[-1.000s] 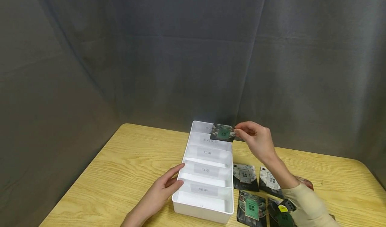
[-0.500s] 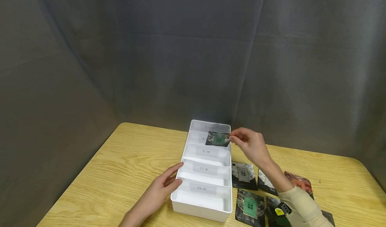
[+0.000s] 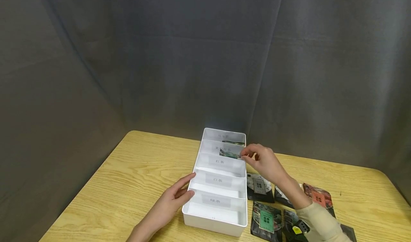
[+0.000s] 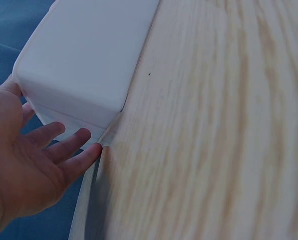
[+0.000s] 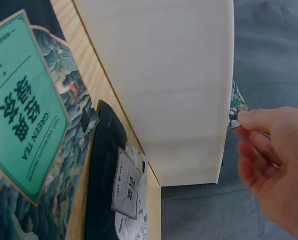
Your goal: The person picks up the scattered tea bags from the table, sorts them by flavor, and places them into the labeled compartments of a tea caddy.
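Note:
A white divided box (image 3: 213,229) stands on the table, each compartment bearing a paper label. My right hand (image 3: 261,161) pinches a tea packet (image 3: 229,153) by its right corner, partly lowered into the second compartment from the back. Its lower part is hidden behind the divider. In the right wrist view, only a patterned corner of this packet shows past the box wall, at my thumb and fingertip. The dark top edge of another packet (image 3: 233,143) shows in the rearmost compartment. My left hand (image 3: 170,202) rests against the box's left side, fingers extended.
Right of the box lie several tea packets: a green-labelled packet (image 3: 266,221), a grey-labelled packet (image 3: 259,187) and a red-labelled packet (image 3: 319,198). My right forearm overlaps others. A grey curtain (image 3: 192,63) hangs behind the wooden table (image 3: 128,177).
My right hand has lowered the tea packet from above the back of the box into the second compartment, moving slightly left and toward me. My left hand stays at the box's side.

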Available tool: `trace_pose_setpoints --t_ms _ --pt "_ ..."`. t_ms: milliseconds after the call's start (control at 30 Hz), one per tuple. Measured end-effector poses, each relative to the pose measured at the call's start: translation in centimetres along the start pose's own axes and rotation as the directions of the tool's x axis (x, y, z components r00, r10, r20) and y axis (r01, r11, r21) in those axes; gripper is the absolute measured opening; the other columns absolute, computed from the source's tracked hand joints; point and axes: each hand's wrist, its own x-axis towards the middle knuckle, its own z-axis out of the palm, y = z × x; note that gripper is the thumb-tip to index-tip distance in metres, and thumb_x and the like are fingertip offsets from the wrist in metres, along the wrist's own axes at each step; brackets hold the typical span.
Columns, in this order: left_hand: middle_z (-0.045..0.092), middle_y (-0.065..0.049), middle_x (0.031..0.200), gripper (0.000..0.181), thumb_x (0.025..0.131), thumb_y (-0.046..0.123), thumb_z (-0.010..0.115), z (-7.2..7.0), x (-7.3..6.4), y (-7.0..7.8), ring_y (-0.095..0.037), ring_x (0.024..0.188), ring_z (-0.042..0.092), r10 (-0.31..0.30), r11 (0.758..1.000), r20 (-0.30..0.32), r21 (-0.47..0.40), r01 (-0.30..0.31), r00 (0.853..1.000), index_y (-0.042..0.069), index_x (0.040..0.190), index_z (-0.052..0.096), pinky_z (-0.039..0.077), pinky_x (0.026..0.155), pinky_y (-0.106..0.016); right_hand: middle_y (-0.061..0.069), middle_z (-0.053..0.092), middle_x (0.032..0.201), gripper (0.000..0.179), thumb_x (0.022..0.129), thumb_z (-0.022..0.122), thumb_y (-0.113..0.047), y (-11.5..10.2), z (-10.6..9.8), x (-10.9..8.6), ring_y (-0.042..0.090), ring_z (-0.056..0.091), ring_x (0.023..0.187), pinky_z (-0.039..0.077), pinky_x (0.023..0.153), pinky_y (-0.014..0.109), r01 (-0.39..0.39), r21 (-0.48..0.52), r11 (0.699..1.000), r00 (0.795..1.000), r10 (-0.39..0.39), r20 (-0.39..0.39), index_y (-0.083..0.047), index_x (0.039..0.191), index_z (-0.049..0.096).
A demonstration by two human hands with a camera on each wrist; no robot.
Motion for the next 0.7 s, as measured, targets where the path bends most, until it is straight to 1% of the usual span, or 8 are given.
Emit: trace_pose_setpoints --t_ms 133,233,333,500,600,700 --pt "0.036 -0.012 0.158 0.056 0.099 0.039 0.06 -0.01 0.0 -0.04 -0.038 0.137 0.046 0.0 1.0 0.003 -0.009 0.0 1.0 0.028 0.151 0.042 0.047 0.109 -0.047 -0.004 0.071 0.096 0.006 0.091 0.072 -0.013 0.11 0.25 -0.09 0.014 0.054 0.086 0.046 0.069 0.028 0.003 -0.033 0.999 1.0 -0.002 0.013 -0.015 0.096 0.074" --pt "0.036 -0.012 0.158 0.056 0.099 0.039 0.059 -0.01 0.01 -0.05 -0.038 0.138 0.046 0.002 1.0 0.007 -0.018 -0.002 1.0 0.028 0.151 0.041 0.047 0.109 -0.046 -0.004 0.07 0.097 0.005 0.091 0.073 -0.015 0.17 0.39 -0.17 0.018 0.053 0.091 0.047 0.074 0.031 -0.019 -0.043 0.999 0.999 0.02 0.029 -0.016 0.095 0.075" --pt "0.036 -0.012 0.159 0.056 0.099 0.04 0.059 -0.01 0.02 -0.05 -0.038 0.138 0.045 0.002 1.0 0.008 -0.022 -0.002 1.0 0.028 0.151 0.041 0.046 0.109 -0.046 -0.002 0.069 0.098 0.004 0.091 0.073 -0.016 0.11 0.43 -0.26 0.022 0.053 0.094 0.047 0.074 0.033 -0.039 -0.053 0.998 0.999 0.04 0.028 -0.016 0.095 0.075" --pt "0.036 -0.011 0.159 0.056 0.099 0.04 0.06 -0.03 0.03 -0.02 -0.038 0.138 0.045 -0.003 1.0 0.007 -0.026 0.003 1.0 0.029 0.151 0.042 0.046 0.11 -0.047 -0.001 0.069 0.098 0.005 0.09 0.074 -0.016 0.13 0.32 -0.35 0.025 0.054 0.093 0.046 0.073 0.032 -0.044 -0.059 0.997 0.999 0.044 0.008 -0.015 0.094 0.076" --pt "0.036 -0.012 0.158 0.056 0.099 0.04 0.06 -0.05 0.03 -0.04 -0.038 0.138 0.045 -0.004 1.0 0.009 -0.027 0.004 1.0 0.029 0.151 0.041 0.046 0.109 -0.047 -0.001 0.069 0.098 0.005 0.09 0.074 -0.015 0.15 0.08 -0.49 0.023 0.054 0.091 0.046 0.073 0.032 -0.05 -0.064 0.997 0.999 0.051 0.007 -0.015 0.094 0.075" --pt "0.037 -0.013 0.158 0.057 0.099 0.04 0.06 -0.06 0.03 -0.05 -0.037 0.138 0.045 -0.003 0.999 0.015 -0.033 0.004 1.0 0.029 0.151 0.041 0.047 0.108 -0.044 -0.002 0.068 0.099 0.005 0.091 0.073 -0.016 0.14 -0.23 -0.78 0.019 0.053 0.088 0.045 0.071 0.029 -0.07 -0.063 0.996 0.997 0.072 0.022 -0.016 0.095 0.075"
